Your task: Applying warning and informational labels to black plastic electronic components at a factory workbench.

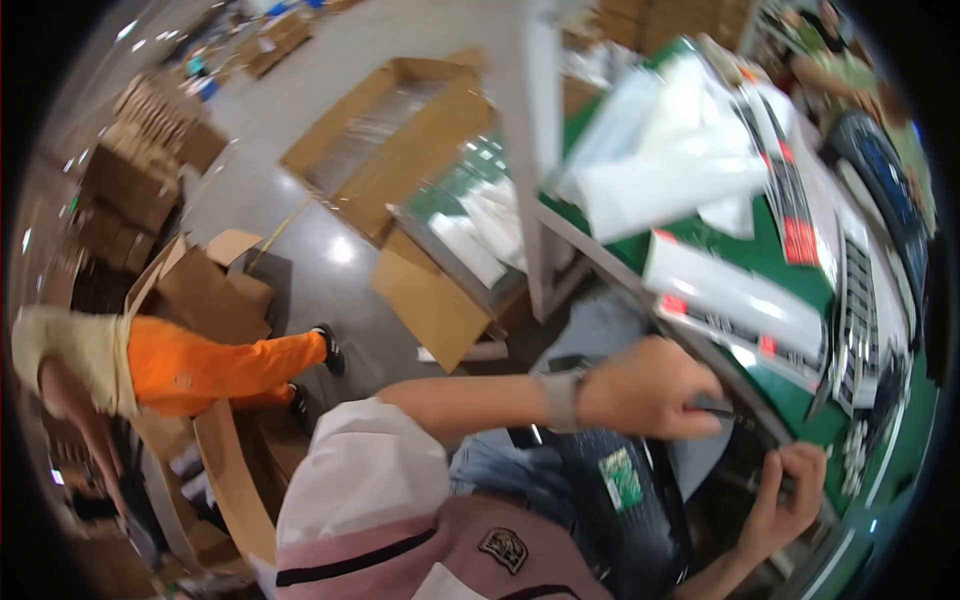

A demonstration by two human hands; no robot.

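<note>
My left hand (650, 388), with a grey watch band at the wrist, is closed around a small dark object (709, 404) whose tip pokes out toward the bench; its kind is unclear. Lower right, near the bench edge, my right hand (785, 505) has its fingers curled toward the thumb; whatever may be between them is hidden. A glossy black curved shell (650, 530) with a green-and-white label (620, 478) rests against my lap, below my left hand. Close beyond the hands, a long white package with red and black marks (740, 300) lies on the green bench top (805, 285).
White plastic bags (675, 150) are heaped on the bench, beside black strips (858, 310) and another black shell (870, 160). A pale post (530, 150) rises at the bench corner. Open cartons (410, 150) stand on the floor. A person in orange trousers (215, 360) is at the left.
</note>
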